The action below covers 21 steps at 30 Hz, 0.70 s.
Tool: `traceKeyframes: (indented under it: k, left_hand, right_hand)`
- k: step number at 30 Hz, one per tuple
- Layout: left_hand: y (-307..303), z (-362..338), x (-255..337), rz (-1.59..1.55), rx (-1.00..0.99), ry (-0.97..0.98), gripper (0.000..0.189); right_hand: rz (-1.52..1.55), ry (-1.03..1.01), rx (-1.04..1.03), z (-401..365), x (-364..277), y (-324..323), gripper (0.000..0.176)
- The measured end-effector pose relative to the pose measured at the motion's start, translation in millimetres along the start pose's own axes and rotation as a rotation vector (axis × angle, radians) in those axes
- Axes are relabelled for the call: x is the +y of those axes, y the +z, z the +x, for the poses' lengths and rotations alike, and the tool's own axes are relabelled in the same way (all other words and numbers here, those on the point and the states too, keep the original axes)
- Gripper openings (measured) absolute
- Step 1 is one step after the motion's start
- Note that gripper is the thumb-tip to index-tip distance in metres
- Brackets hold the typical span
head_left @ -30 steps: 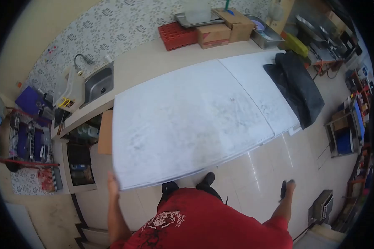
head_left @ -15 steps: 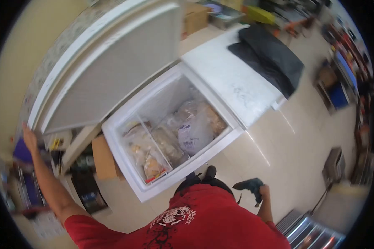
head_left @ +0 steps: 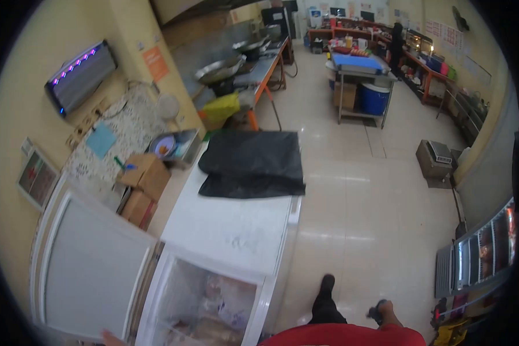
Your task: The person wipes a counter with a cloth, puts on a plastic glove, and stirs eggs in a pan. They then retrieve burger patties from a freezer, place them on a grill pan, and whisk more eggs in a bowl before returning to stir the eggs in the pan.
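Observation:
At the bottom edge, left of the chest freezer, only the fingertips of my left hand show, near the raised lid; whether they touch it is unclear. My right hand is low on the right, closed on a dark cloth. Inside the open freezer section lie wrapped food bags. On the closed white lid beyond, a black sheet lies folded.
Cardboard boxes and a metal tray stand behind the freezer. Farther off are a wok, a blue-topped table, a scale and, at right, a lit display case. A person in dark clothes stands at the back.
The view has swung up and right, away from the freezer's inside toward the room. My left hand has dropped to the bottom edge; my right hand still holds the cloth. The lid remains raised.

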<state>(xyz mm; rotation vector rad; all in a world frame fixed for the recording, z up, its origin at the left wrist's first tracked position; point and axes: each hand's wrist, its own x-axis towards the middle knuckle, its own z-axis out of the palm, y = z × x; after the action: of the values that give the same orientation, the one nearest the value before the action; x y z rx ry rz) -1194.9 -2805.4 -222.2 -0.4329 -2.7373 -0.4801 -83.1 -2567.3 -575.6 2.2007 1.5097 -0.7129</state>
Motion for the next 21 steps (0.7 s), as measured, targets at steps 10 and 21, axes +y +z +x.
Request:
traceKeyframes:
  k: [10, 21]
  left_hand:
    - [131, -374, 682, -0.602, -0.480, 0.593, 0.029]
    - [170, -355, 1185, -1.211, -0.410, 0.929, 0.016]
  right_hand:
    - [0.340, 0.217, -0.058, 271, -59, -288, 0.057]
    - [0.518, -0.365, 0.650, 514, -264, -642, 0.029]
